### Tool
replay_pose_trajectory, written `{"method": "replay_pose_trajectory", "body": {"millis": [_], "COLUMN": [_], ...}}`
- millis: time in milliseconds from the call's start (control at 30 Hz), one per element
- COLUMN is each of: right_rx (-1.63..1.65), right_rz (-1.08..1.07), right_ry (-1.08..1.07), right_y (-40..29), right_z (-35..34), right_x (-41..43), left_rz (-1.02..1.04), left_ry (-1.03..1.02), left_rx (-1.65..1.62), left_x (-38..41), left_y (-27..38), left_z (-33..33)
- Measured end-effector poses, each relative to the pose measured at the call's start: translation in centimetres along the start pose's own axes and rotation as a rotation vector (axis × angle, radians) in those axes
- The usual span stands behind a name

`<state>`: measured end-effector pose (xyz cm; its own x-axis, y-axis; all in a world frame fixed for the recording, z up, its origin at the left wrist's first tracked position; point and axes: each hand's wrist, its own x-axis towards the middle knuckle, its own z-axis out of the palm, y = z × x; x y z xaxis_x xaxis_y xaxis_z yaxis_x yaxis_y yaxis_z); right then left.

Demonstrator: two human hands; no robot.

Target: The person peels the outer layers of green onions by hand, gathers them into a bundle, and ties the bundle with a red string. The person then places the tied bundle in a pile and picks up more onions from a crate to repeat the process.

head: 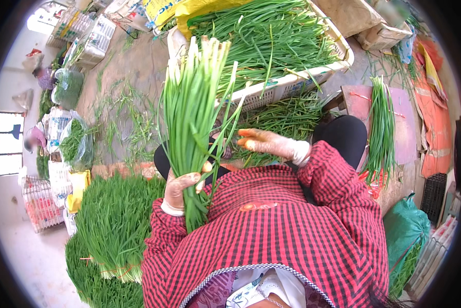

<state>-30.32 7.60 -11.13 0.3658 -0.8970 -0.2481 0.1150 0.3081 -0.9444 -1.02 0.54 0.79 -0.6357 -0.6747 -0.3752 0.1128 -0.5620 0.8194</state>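
My left hand (183, 188), in a pale glove, grips a thick bunch of garlic chives (194, 111) near its green leaf end. The whitish stem ends point up and away from me, and a few stalks splay out to the right. My right hand (271, 144), in a glove stained orange at the fingertips, is held just right of the bunch with nothing in it. Its fingers stretch towards the bunch without touching it. Beyond both hands stands a white plastic crate (288, 86) heaped with loose chives (265, 42).
On my right a smaller chive bunch (380, 127) lies across red ties on a pinkish board (403, 131). Large tied chive bundles (119, 219) are stacked at my left. A green sack (405, 227) sits at lower right. Scattered leaves cover the floor (119, 77). Two people are far left.
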Motion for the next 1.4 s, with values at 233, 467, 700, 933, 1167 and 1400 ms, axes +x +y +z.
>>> {"method": "replay_pose_trajectory", "body": {"millis": [233, 467, 700, 933, 1167, 1400], "right_rx": [0.355, 0.513, 0.352, 0.291, 0.448, 0.435], "right_rz": [-0.483, -0.462, -0.411, -0.245, -0.287, -0.253], "right_ry": [0.172, 0.442, 0.353, 0.213, 0.267, 0.215], "right_y": [-8.0, -9.6, -11.9, -10.7, -8.4, -8.7], "right_z": [1.8, -1.1, -6.0, -3.9, -2.1, -1.9], "right_x": [1.9, 1.0, -8.1, -8.0, -6.5, -6.8], "left_rz": [0.520, 0.713, 0.291, 0.422, 0.403, 0.346], "left_ry": [0.224, -0.129, -0.312, -0.157, -0.250, -0.180], "left_rx": [1.325, 1.420, 0.631, 0.188, -0.082, -0.038], "left_x": [6.0, 8.2, 10.4, 13.8, 15.0, 14.1], "left_y": [-2.5, -3.2, 0.3, 5.1, 4.2, 5.0], "left_z": [4.4, 11.5, 10.2, 11.4, 10.8, 10.6]}}
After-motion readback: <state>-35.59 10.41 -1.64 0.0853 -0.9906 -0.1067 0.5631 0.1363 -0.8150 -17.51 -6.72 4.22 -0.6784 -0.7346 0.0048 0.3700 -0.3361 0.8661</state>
